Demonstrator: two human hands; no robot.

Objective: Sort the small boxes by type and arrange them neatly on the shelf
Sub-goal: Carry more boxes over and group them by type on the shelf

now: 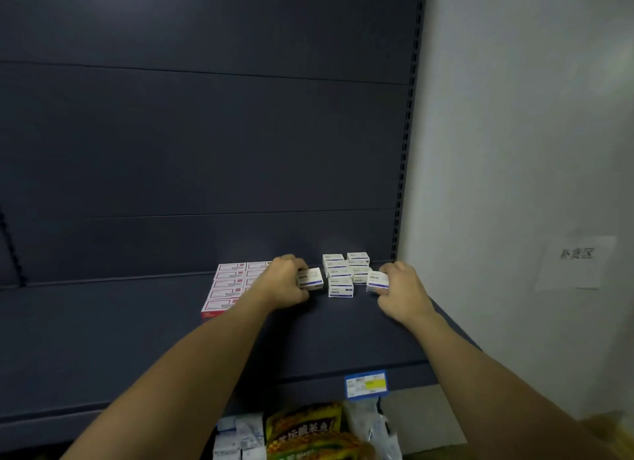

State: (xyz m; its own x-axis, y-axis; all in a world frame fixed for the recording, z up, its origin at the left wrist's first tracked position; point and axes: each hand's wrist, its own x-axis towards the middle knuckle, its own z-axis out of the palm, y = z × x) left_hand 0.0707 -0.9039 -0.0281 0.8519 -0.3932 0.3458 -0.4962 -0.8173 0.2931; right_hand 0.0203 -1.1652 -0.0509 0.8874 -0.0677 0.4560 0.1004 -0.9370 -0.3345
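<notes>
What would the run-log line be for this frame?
left hand: holds small white-and-blue box | right hand: holds matching box | dark shelf: red-and-white boxes left, white-and-blue group right

Left hand (283, 281) hides part of red boxes (228, 284); box print too small to read; yellow bag (308, 432) cut by bottom edge; wall sign (576, 253) blurred.

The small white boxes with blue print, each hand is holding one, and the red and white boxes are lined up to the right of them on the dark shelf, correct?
Not quite. The head view shows the red and white boxes to the left of the small white boxes with blue print, not the right. The rest holds: the left hand grips one white box, the right hand another, on the dark shelf.
</notes>
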